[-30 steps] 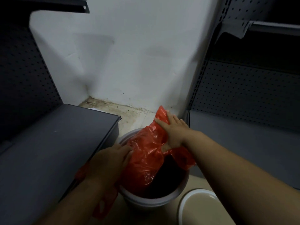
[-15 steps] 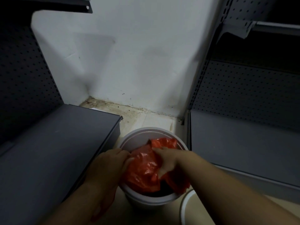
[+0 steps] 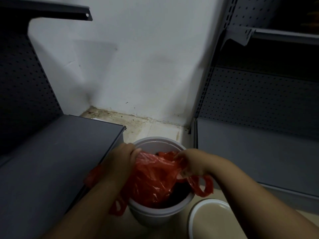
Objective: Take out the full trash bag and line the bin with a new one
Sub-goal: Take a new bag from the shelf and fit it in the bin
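Left hand pinches the red bag at the bin's left rim, lower centre of frame; right hand has dropped from high up to pinch the right edge (handle loop dangling outside). Lining's underway, not seated.

A person's left hand and right hand grip a red plastic bag over a white bin standing between grey shelf units; a handle loop hangs over the bin's right rim
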